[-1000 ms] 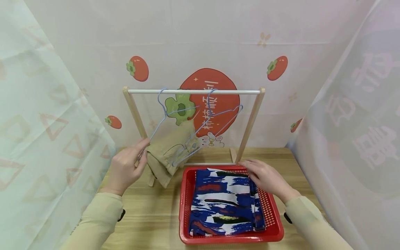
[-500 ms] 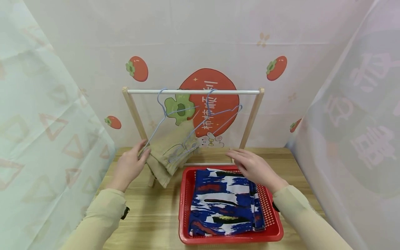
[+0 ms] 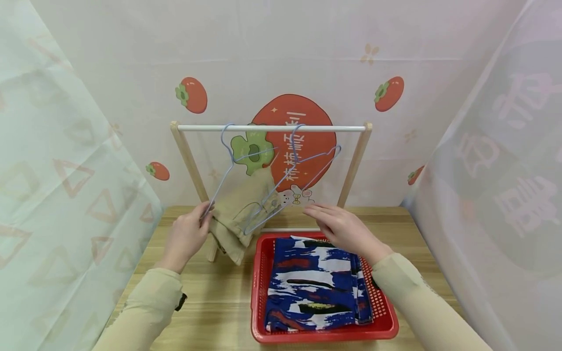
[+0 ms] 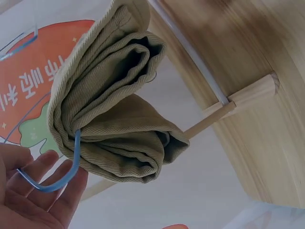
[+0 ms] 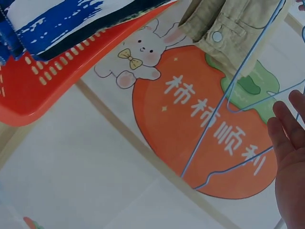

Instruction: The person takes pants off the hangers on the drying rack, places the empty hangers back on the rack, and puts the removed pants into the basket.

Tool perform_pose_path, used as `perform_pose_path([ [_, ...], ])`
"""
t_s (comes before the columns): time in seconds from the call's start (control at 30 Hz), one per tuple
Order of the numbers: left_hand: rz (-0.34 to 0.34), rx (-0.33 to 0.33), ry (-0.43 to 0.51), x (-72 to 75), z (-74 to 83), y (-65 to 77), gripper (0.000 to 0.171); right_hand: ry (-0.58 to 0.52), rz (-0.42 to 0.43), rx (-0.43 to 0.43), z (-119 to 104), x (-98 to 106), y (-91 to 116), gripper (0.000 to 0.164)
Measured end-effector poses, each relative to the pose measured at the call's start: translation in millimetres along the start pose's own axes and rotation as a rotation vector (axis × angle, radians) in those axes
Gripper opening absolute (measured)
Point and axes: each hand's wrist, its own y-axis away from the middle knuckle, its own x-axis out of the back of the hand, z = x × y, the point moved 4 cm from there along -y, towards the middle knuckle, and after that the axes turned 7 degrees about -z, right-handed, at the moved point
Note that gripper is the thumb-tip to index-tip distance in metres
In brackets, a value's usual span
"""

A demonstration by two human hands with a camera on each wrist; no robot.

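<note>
In the head view my left hand (image 3: 186, 236) holds the lower left end of a blue wire hanger (image 3: 221, 184). The hanger's curved end (image 4: 76, 160) lies across my fingers in the left wrist view. Folded khaki trousers (image 3: 241, 204) hang on this hanger, bunched near its left end; a button shows on them in the right wrist view. My right hand (image 3: 344, 229) hovers over the back of the red basket (image 3: 325, 336), fingers extended and holding nothing. Inside the basket lies folded blue, white and red patterned cloth (image 3: 311, 278).
A small rack with a white rail (image 3: 272, 128) and wooden legs (image 3: 353, 163) stands at the back of the wooden table (image 3: 210, 312). A second blue hanger (image 3: 312, 157), with no garment on it, hangs to the right. Printed curtains (image 3: 281, 53) enclose three sides.
My right hand has moved left from the basket's back right corner. My left hand stays at the hanger's end, shifting slightly, and the trousers have moved a little to the right.
</note>
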Motion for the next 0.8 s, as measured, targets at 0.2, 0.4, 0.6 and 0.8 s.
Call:
perform_pose_path([
  [0.2, 0.023, -0.050, 0.020, -2.3, 9.1, 1.2, 0.023, -0.014, -0.015, 0.020, -7.3, 0.1, -11.1, 0.052],
  [0.4, 0.045, -0.088, 0.076, -4.8, 20.2, 1.4, 0.018, -0.010, -0.008, 0.058, -14.5, 0.8, -24.0, 0.053],
  [0.6, 0.036, -0.076, 0.169, -10.3, 28.4, 1.5, 0.017, 0.002, 0.002, 0.082, -24.1, 0.7, -36.4, 0.050],
  [0.8, 0.068, -0.103, 0.220, -13.2, 36.4, 1.0, 0.015, 0.003, -0.013, 0.060, -32.7, -1.8, -48.6, 0.050],
])
